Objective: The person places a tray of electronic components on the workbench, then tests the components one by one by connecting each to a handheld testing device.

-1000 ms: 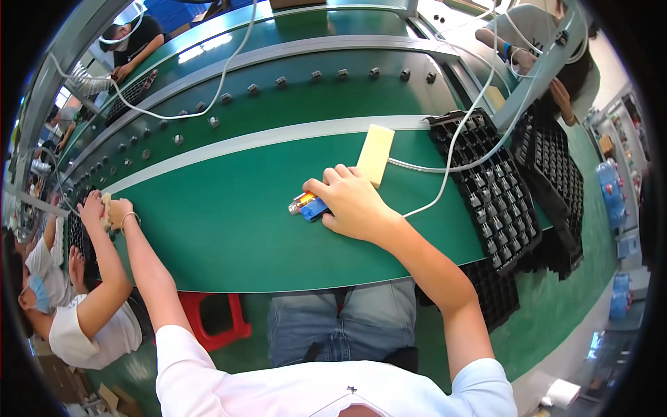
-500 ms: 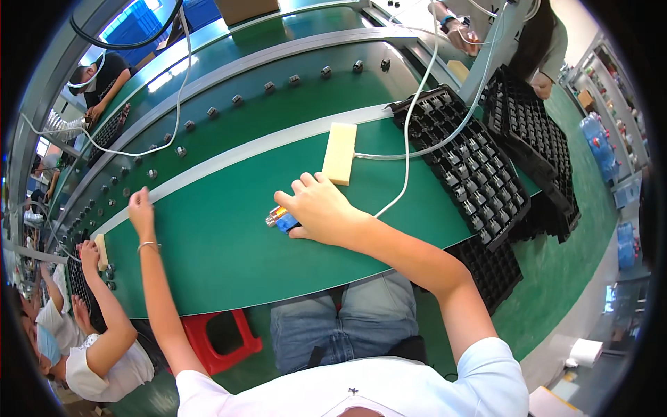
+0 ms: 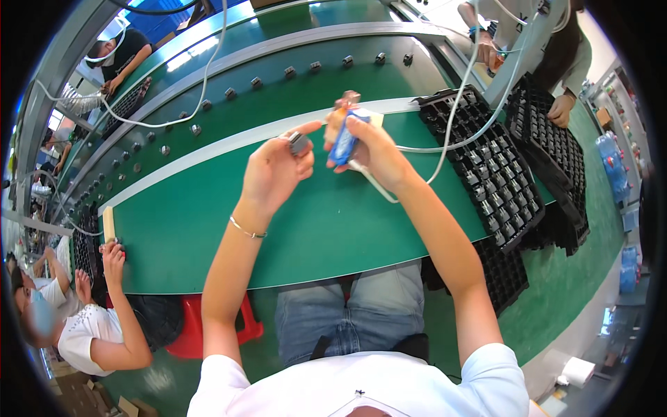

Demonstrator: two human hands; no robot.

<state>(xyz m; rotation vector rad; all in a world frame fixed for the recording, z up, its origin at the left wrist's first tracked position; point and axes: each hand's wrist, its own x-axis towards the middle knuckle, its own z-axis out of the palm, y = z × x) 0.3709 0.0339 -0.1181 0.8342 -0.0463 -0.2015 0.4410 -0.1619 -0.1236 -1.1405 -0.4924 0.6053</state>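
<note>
Above the green table (image 3: 208, 243), my left hand (image 3: 274, 167) pinches a small grey metal part (image 3: 299, 143) between its fingertips. Close by on its right, my right hand (image 3: 379, 149) grips a blue hand tool (image 3: 343, 142) with an orange and metallic end pointing up and away. A white hose (image 3: 381, 189) loops from under that hand; its joint with the tool is hidden. The tool's exact kind cannot be made out. Behind my right hand, a pale yellow block (image 3: 376, 119) is mostly covered. The two hands are a little apart.
Small metal parts (image 3: 290, 71) sit spaced along the conveyor (image 3: 333, 87) beyond a pale rail. Black trays (image 3: 486, 174) filled with metal parts stand at the right. A co-worker's hand (image 3: 561, 111) rests on another tray (image 3: 549, 146). More people work at left; a red stool (image 3: 186, 340) stands below.
My left hand has come from the conveyor's left side to the middle, now with a metal part. My right hand has lifted the blue tool up and rightward, turning its end away.
</note>
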